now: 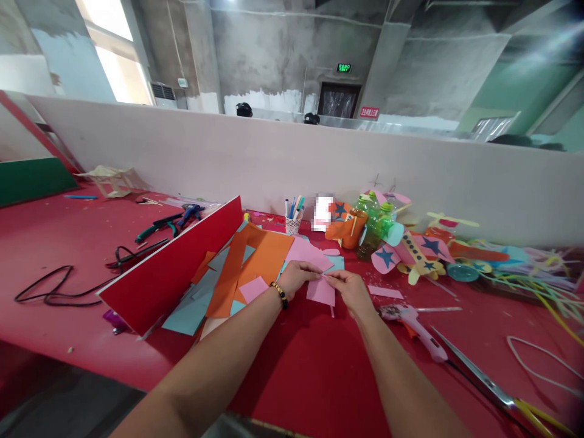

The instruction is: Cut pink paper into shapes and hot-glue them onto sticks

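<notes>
My left hand [295, 278], with a beaded bracelet at the wrist, and my right hand [352, 293] meet just above the red tabletop. The fingers of both are pinched together at the top edge of a small pink paper piece [320, 294]. A thin pink strip [333, 311] shows below that piece. Behind my fingers lies a larger pink sheet [310, 250], partly over light blue paper. Orange sheets [269, 249] and blue sheets [189, 310] are heaped left of my left hand. Another pink strip [385, 292] lies right of my right hand.
A pink glue gun [424, 334] and large scissors [483, 374] lie at right. Decorated plastic bottles [376, 225] and a paper-trimmed plane model [417, 252] stand behind. A pen cup [292, 225] is at the back. A red divider board [177, 267] rises at left, with a black cable [50, 295] beyond.
</notes>
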`<control>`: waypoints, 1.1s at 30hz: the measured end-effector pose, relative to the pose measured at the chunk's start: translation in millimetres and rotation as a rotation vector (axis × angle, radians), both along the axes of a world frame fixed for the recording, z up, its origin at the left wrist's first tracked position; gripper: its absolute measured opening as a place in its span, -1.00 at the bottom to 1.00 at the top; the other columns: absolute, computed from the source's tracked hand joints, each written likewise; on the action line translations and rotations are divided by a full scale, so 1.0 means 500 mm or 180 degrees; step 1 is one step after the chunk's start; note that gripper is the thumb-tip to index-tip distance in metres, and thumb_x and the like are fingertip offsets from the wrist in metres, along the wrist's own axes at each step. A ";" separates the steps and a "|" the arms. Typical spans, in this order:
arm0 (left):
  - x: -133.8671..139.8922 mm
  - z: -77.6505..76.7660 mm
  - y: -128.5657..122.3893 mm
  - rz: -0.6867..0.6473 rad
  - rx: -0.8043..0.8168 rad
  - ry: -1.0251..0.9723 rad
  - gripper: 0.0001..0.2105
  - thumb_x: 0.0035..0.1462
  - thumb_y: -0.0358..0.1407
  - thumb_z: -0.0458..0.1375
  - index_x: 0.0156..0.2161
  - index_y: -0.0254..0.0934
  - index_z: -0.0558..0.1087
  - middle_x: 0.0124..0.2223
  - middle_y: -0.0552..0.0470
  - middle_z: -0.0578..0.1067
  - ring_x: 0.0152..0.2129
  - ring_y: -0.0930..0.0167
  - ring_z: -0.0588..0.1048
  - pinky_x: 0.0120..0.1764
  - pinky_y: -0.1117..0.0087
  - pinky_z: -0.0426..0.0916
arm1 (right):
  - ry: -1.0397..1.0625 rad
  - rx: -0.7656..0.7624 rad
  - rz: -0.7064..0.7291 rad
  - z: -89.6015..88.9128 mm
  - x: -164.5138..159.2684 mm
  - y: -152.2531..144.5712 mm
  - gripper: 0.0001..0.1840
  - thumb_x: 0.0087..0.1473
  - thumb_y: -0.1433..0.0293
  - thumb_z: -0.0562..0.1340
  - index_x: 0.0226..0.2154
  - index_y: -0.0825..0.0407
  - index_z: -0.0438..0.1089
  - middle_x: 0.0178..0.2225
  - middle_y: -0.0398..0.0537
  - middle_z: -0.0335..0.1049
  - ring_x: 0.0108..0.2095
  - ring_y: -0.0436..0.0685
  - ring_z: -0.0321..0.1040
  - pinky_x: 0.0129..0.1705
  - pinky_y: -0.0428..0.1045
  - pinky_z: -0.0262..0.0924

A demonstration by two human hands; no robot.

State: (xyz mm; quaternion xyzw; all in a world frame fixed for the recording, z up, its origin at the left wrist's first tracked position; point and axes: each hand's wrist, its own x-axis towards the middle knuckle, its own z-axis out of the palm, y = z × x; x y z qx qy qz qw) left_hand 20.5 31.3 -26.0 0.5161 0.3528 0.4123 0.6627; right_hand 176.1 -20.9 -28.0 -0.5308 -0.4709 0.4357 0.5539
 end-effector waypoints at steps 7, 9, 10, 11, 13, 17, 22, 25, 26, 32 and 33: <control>-0.001 0.005 -0.005 0.0013 0.0194 0.0366 -0.70 -0.35 -0.25 0.37 -0.41 -0.36 0.56 -0.48 0.01 0.52 -0.53 0.49 0.36 -0.36 0.42 0.24 | -0.0037 -0.0010 -0.0014 0.002 0.001 -0.004 -0.72 -0.30 0.24 0.42 -0.47 0.05 0.54 -0.58 -0.12 0.47 -0.51 0.08 0.32 -0.42 -0.03 0.15; -0.001 0.001 -0.003 -0.0006 0.0199 0.0356 -0.71 -0.34 -0.24 0.37 -0.42 -0.37 0.56 -0.48 0.01 0.52 -0.52 0.49 0.36 -0.36 0.42 0.24 | 0.0024 0.0002 -0.0010 0.000 0.000 -0.004 -0.72 -0.30 0.24 0.42 -0.45 0.04 0.53 -0.56 -0.12 0.48 -0.49 0.08 0.32 -0.40 -0.03 0.17; -0.002 -0.001 -0.001 -0.0020 0.0193 0.0328 -0.70 -0.34 -0.24 0.37 -0.41 -0.36 0.57 -0.47 0.01 0.52 -0.52 0.48 0.37 -0.35 0.42 0.24 | 0.0063 0.0010 -0.0009 -0.001 -0.001 -0.003 -0.71 -0.30 0.24 0.42 -0.44 0.04 0.53 -0.55 -0.12 0.48 -0.48 0.08 0.33 -0.39 -0.03 0.17; -0.002 -0.004 0.000 -0.0036 0.0184 0.0292 -0.70 -0.34 -0.23 0.37 -0.41 -0.36 0.57 -0.47 0.00 0.52 -0.51 0.47 0.38 -0.35 0.42 0.24 | 0.0105 0.0020 -0.0012 -0.003 -0.002 -0.003 -0.72 -0.30 0.24 0.42 -0.44 0.03 0.53 -0.54 -0.13 0.48 -0.48 0.08 0.33 -0.38 -0.03 0.18; -0.003 -0.008 0.002 -0.0060 0.0162 0.0204 -0.69 -0.33 -0.23 0.37 -0.39 -0.35 0.57 -0.46 0.00 0.53 -0.49 0.46 0.39 -0.33 0.41 0.26 | 0.0185 0.0045 -0.0032 -0.006 -0.003 -0.002 -0.73 -0.29 0.25 0.42 -0.45 0.03 0.52 -0.51 -0.13 0.49 -0.46 0.07 0.33 -0.36 -0.04 0.18; -0.004 -0.009 0.002 -0.0075 0.0059 0.0030 -0.69 -0.35 -0.26 0.38 -0.39 -0.35 0.57 -0.44 -0.03 0.54 -0.47 0.44 0.42 -0.28 0.39 0.29 | 0.0327 0.0087 -0.0102 -0.005 -0.007 -0.003 -0.76 -0.30 0.28 0.43 -0.47 0.02 0.52 -0.48 -0.15 0.49 -0.42 0.06 0.33 -0.29 -0.04 0.19; -0.004 -0.005 -0.001 -0.0051 -0.0032 0.0011 -0.70 -0.36 -0.28 0.38 -0.39 -0.35 0.57 -0.43 -0.03 0.55 -0.46 0.44 0.43 -0.29 0.38 0.30 | 0.0462 0.0062 -0.0098 0.006 -0.012 -0.010 -0.77 -0.31 0.28 0.43 -0.50 0.03 0.51 -0.52 -0.16 0.47 -0.47 0.05 0.31 -0.32 -0.03 0.19; -0.003 -0.004 -0.002 -0.0051 -0.0081 0.0035 -0.71 -0.34 -0.28 0.38 -0.39 -0.35 0.57 -0.47 -0.02 0.54 -0.50 0.44 0.42 -0.33 0.40 0.29 | 0.0503 0.0041 -0.0079 0.009 -0.014 -0.012 -0.76 -0.32 0.27 0.43 -0.51 0.03 0.50 -0.54 -0.17 0.46 -0.50 0.04 0.30 -0.36 -0.03 0.19; -0.003 -0.004 -0.002 -0.0050 -0.0101 0.0023 -0.71 -0.34 -0.29 0.37 -0.39 -0.36 0.57 -0.48 -0.02 0.53 -0.51 0.45 0.42 -0.34 0.40 0.29 | 0.0509 0.0037 -0.0076 0.009 -0.014 -0.012 -0.76 -0.32 0.26 0.43 -0.51 0.03 0.50 -0.54 -0.17 0.46 -0.50 0.04 0.30 -0.36 -0.03 0.19; -0.002 -0.006 -0.005 -0.0075 -0.0137 0.0024 -0.69 -0.34 -0.25 0.38 -0.39 -0.36 0.57 -0.49 -0.01 0.52 -0.57 0.49 0.38 -0.44 0.44 0.25 | 0.0475 0.0034 -0.0096 0.006 -0.011 -0.011 -0.72 -0.35 0.25 0.44 -0.52 0.05 0.50 -0.54 -0.14 0.47 -0.50 0.05 0.31 -0.37 -0.03 0.19; -0.002 -0.006 -0.006 -0.0059 -0.0120 0.0051 -0.69 -0.33 -0.23 0.38 -0.39 -0.36 0.57 -0.50 -0.01 0.52 -0.58 0.50 0.36 -0.46 0.45 0.24 | 0.0462 0.0038 -0.0100 0.005 -0.011 -0.011 -0.72 -0.35 0.25 0.44 -0.51 0.05 0.50 -0.54 -0.13 0.47 -0.50 0.05 0.31 -0.37 -0.03 0.19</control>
